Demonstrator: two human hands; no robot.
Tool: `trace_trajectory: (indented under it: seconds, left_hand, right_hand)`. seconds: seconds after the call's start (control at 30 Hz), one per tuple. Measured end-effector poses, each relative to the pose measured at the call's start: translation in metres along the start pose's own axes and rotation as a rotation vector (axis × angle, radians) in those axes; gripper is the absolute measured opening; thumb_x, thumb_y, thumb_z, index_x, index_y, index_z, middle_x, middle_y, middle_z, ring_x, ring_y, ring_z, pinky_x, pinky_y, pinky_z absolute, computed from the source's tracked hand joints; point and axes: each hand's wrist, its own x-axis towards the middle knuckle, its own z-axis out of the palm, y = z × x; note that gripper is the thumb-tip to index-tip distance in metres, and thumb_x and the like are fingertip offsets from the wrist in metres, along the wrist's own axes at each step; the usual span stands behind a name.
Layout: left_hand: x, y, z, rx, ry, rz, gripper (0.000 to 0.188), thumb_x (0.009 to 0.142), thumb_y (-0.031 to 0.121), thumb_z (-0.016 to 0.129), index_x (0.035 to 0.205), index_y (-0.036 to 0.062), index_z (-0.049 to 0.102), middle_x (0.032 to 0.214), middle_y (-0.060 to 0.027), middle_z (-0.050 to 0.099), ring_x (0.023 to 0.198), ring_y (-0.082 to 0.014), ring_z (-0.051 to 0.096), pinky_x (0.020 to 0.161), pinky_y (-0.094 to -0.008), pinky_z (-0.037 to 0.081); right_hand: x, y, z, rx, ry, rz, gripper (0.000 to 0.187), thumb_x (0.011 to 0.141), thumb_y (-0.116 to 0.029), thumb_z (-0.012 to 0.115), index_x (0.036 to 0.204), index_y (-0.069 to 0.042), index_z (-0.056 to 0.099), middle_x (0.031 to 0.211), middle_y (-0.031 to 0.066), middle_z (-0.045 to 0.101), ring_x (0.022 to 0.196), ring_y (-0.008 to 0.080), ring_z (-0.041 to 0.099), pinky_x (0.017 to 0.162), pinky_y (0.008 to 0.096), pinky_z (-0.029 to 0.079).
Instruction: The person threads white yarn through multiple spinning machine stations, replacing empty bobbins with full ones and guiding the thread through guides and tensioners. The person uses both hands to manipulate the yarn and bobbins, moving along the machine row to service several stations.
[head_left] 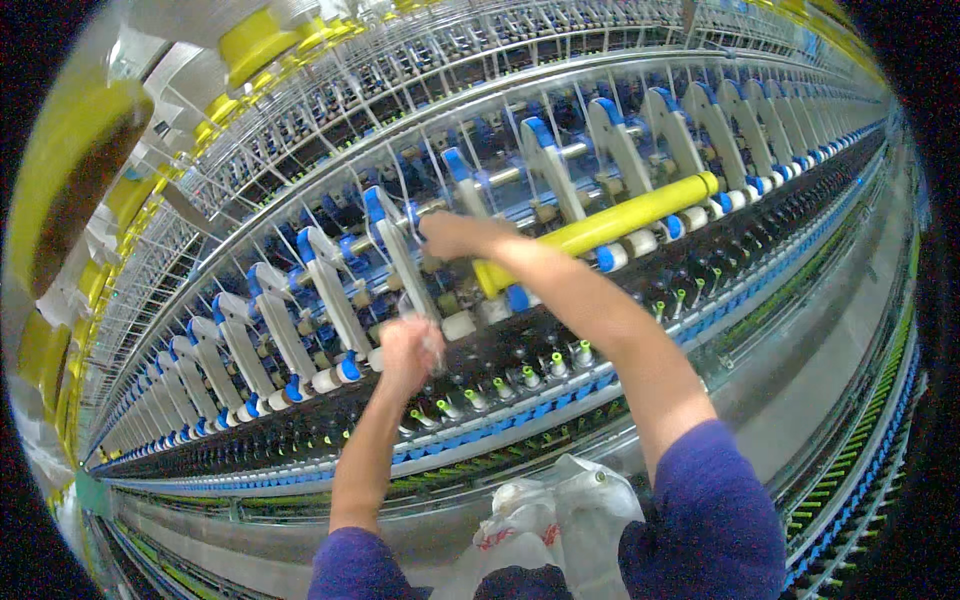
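A long spinning frame runs across the view, with a row of grey drafting arms (405,265) tipped in blue. My left hand (408,350) is closed, with curled fingers, just in front of the white rollers (458,326). Something pale seems to be at its fingertips, too blurred to name. Farther up, my right hand (458,238) reaches in beside one drafting arm, near the metal top rollers; its fingers are bent and what they grip is hidden. A long yellow tube (630,215) lies across the arms' front, partly behind my right forearm.
Below the rollers stand several spindles with bright green tips (530,376), above a blue-edged rail (470,437). Yellow and white bobbins (250,45) hang overhead at the upper left. A white bag-like cloth (570,500) is at my waist. Another machine (850,500) stands at the right.
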Motion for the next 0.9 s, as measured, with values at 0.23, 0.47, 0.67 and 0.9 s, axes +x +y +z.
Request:
trace_trajectory:
  seconds: [0.23,0.47,0.67,0.9]
  left_hand:
    - [-0.118,-0.258,0.132,0.453,-1.074,-0.762,0.029,0.092,0.03,0.052,0.074,0.0086,0.054,0.065,0.001,0.046,0.056,-0.0104,0.04,0.048,-0.0285,0.034]
    - [-0.073,-0.397,0.39,1.001,-1.498,-0.483,0.024,0.092,0.027,0.052,0.081,0.006,0.057,0.072,-0.0025,0.053,0.066,-0.0132,0.047,0.056,-0.0309,0.039]
    - [-0.035,-0.431,0.63,1.108,-1.777,-0.304,0.022,0.092,0.024,0.053,0.088,0.0038,0.06,0.078,-0.0055,0.059,0.075,-0.0157,0.054,0.063,-0.033,0.043]
    - [0.058,-0.387,0.875,0.468,-1.933,0.245,0.021,0.092,0.02,0.053,0.095,0.0012,0.063,0.086,-0.0091,0.066,0.085,-0.0185,0.061,0.071,-0.0354,0.048]
  right_hand:
    - [-0.271,-0.049,0.014,0.279,0.916,-0.127,0.025,0.083,-0.011,0.065,0.106,-0.002,0.06,0.105,0.017,0.061,0.098,0.0361,0.057,0.085,0.0431,0.047]
    - [-0.545,0.051,-0.011,0.33,0.897,0.288,0.02,0.085,-0.016,0.062,0.099,-0.002,0.064,0.099,0.014,0.062,0.093,0.0324,0.059,0.081,0.0408,0.049]
    - [-0.756,0.145,-0.089,0.272,0.994,0.668,0.019,0.086,-0.016,0.062,0.097,-0.001,0.066,0.089,0.0152,0.064,0.086,0.0331,0.061,0.075,0.0408,0.05]
    - [-0.95,0.295,-0.156,0.277,1.125,0.746,0.015,0.084,-0.013,0.063,0.094,-0.003,0.068,0.086,0.0142,0.065,0.078,0.031,0.064,0.069,0.0375,0.051]
